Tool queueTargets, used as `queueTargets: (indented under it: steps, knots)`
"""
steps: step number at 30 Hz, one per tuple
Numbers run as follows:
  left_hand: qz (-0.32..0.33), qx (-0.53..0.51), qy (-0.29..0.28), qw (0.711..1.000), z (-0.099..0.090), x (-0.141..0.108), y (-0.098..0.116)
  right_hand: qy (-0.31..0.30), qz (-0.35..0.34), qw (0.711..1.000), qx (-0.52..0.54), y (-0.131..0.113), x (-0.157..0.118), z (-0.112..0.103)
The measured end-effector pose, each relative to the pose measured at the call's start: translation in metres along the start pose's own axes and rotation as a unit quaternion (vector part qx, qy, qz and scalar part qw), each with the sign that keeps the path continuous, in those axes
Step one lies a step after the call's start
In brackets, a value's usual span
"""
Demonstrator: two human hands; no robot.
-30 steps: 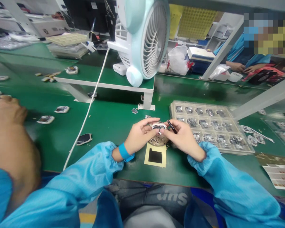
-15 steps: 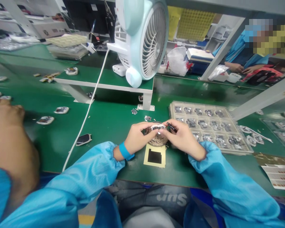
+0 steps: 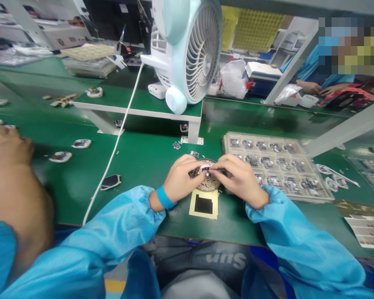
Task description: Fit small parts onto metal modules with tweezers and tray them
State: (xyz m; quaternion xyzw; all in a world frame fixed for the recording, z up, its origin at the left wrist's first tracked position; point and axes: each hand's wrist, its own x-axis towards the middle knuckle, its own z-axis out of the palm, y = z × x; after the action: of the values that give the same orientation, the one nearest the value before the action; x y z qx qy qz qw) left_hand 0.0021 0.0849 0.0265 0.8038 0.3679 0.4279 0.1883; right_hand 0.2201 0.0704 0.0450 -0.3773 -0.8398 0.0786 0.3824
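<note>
Above a round dish [image 3: 209,185] of small bits, my left hand [image 3: 181,176] is closed on a small white-rimmed device part [image 3: 205,167]. My right hand [image 3: 239,178] meets it from the other side, fingers pinched round a thin black tool [image 3: 221,170] whose tip is at the part. The fingers partly hide the part. A yellow sheet with a black patch [image 3: 203,205] lies just below the dish. To the right is a clear tray [image 3: 314,197] with compartments of small assemblies.
A fan [image 3: 202,54] stands on a raised green shelf [image 3: 137,111], its white cable running down the left side. Another person's arm [image 3: 15,195] rests at far left. White-rimmed parts [image 3: 60,156] and a dark-screened piece [image 3: 110,182] lie on the table.
My right fingers have shifted, and the black tool has turned from tilted up to nearly level, its tip now at the part. My left fingers have curled slightly higher.
</note>
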Motion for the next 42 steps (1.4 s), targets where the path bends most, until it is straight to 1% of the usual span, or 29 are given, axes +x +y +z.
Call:
queueTargets:
  steps: [4,12,21,27,30,32,34,35,36,38,40,42]
  knots:
    - [-0.006,0.011,-0.002,1.0,0.0,-0.001,-0.001,0.0,-0.005,1.0,-0.015,-0.002,-0.001,0.001]
    - [-0.021,0.007,-0.005,1.0,0.0,-0.001,0.0,0.008,-0.004,1.0,-0.01,0.0,-0.003,0.003]
    - [-0.031,0.022,-0.014,0.999,0.002,-0.004,-0.003,-0.009,0.012,1.0,-0.025,-0.003,-0.002,0.002]
    - [-0.019,0.053,-0.023,0.998,0.001,-0.005,0.001,-0.028,0.021,0.999,-0.038,-0.004,-0.001,0.003]
    - [-0.018,0.062,-0.025,0.998,-0.001,-0.002,0.001,-0.039,0.026,0.998,-0.028,-0.003,0.0,0.002]
    - [-0.03,0.067,-0.018,0.997,-0.006,0.004,-0.01,-0.046,0.036,0.998,-0.024,0.0,0.001,0.001]
    - [-0.079,0.086,0.003,0.993,-0.017,0.013,-0.033,-0.062,0.054,0.996,-0.044,0.003,0.0,0.001]
    - [-0.125,0.104,0.023,0.986,-0.024,0.02,-0.048,-0.076,0.064,0.993,-0.065,0.005,0.0,0.001]
    - [-0.18,0.12,0.045,0.975,-0.032,0.026,-0.066,-0.09,0.072,0.99,-0.086,0.006,0.0,0.002]
    - [-0.279,0.131,0.07,0.949,-0.05,0.041,-0.101,-0.11,0.078,0.984,-0.117,0.009,-0.001,0.004]
    - [-0.307,0.142,0.085,0.937,-0.065,0.057,-0.13,-0.108,0.077,0.984,-0.121,0.01,-0.002,0.005]
    - [-0.317,0.155,0.1,0.93,-0.072,0.07,-0.148,-0.094,0.076,0.987,-0.103,0.009,-0.002,0.002]
